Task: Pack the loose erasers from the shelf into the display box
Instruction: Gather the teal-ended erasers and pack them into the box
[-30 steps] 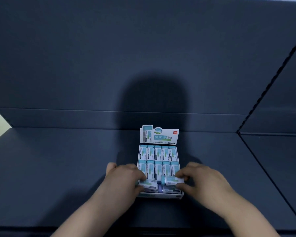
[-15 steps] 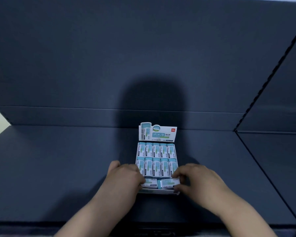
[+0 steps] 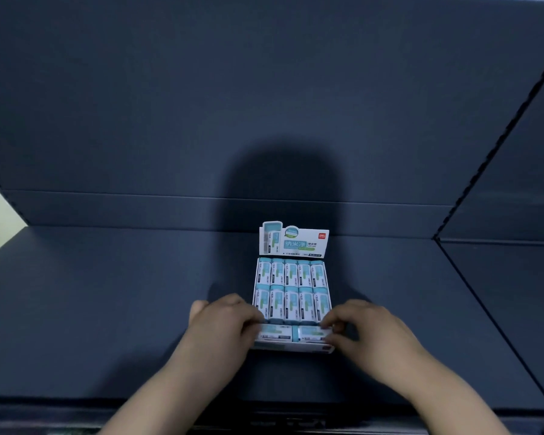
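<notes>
Head view: display box [image 3: 292,348] sits on the dark shelf [image 3: 107,309] near its front edge, header card upright at the back. Two packed rows [image 3: 291,288] of five erasers each, lengthwise, fill the back and middle. The front row holds two erasers laid crosswise, end to end: left eraser [image 3: 275,331] and right eraser [image 3: 311,332]. No loose erasers visible elsewhere on the shelf. Judgement: packing nearly complete; what remains is seating this last pair flat, and whether more would fit below them cannot be told. Grip: left hand [image 3: 223,324] curls closely round the outer end of the left eraser, fingertips partly hidden. Right hand [image 3: 368,328] pinches the outer end of the right eraser between thumb and forefinger, gap narrow. Both hands lie against the box's sides.
</notes>
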### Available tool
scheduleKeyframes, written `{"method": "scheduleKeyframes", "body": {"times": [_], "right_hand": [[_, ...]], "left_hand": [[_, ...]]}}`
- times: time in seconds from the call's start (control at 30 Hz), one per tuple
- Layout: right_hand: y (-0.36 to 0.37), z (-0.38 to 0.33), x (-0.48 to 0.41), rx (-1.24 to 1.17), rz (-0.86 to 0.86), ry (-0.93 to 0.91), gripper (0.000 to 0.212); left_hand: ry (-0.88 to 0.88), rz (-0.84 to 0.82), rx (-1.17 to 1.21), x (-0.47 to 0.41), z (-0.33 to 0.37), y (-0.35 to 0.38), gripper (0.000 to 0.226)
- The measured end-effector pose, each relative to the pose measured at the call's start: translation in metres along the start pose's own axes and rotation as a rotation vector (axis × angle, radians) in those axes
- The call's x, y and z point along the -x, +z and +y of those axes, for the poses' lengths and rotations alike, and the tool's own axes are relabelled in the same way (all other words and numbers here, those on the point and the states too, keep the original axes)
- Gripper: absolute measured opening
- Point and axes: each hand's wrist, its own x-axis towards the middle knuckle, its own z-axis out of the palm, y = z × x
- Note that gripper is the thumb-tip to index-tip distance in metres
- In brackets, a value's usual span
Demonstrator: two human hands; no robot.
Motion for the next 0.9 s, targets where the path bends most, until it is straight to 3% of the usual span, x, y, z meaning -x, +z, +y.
{"method": "scheduleKeyframes", "body": {"times": [0.1,0.2,0.3,0.47,0.73,0.9], "right_hand": [[0.002,0.012,-0.001,-0.133,-0.002,0.075,0.032],[0.005,0.018,-0.002,-0.113,-0.132,0.101,0.061],[0.011,0.014,-0.006,-0.041,-0.158,0.045,0.06],[0.014,0.015,-0.014,-0.037,-0.13,0.012,0.054],[-0.001,0.013,-0.02,-0.093,-0.09,0.07,0.047],[-0.003,0.0,-0.03,0.0,-0.092,0.054,0.046]], "left_hand": [[-0.144,-0.095,0.088,-0.003,-0.01,-0.003,0.042],[-0.259,-0.343,0.186,-0.006,-0.021,0.002,0.072],[-0.212,-0.433,0.166,-0.005,-0.024,0.014,0.08],[-0.144,-0.307,0.191,-0.006,-0.016,0.022,0.062],[-0.118,-0.293,0.102,-0.019,-0.017,0.007,0.042],[-0.136,-0.285,0.041,-0.03,-0.009,0.005,0.035]]}}
